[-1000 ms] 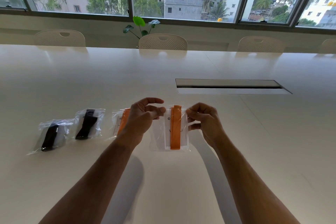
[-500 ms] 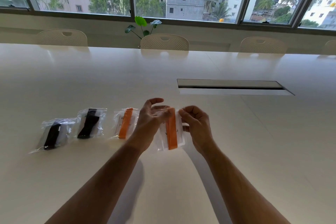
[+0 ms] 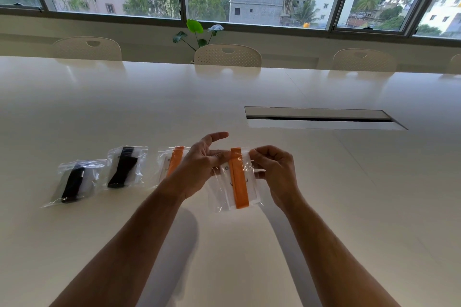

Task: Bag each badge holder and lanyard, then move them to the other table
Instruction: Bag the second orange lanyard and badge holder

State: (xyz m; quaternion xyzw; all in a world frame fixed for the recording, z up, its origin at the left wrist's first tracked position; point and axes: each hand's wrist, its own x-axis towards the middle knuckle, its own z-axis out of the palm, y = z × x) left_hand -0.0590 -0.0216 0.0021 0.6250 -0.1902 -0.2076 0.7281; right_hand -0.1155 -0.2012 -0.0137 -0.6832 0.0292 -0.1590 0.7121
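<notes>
I see clear bag (image 3: 234,179) with orange lanyard (image 3: 239,177) held above bench (image 3: 324,182), right of three bagged sets. Right hand (image 3: 273,169) grip pinches top edge; left hand (image 3: 199,167) pinches opposite corner. Risk, I judge: thin film slips, seal left part open, contents slide out.

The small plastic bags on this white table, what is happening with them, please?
A person is packing badge holders with lanyards into clear bags. Both hands hold the bag with an orange lanyard by its top edge: the left hand pinches one side, the right hand the other, seemingly to seal it. Three filled bags lie in a row on the table to the left: two with black lanyards and one orange, partly hidden behind the left hand.
</notes>
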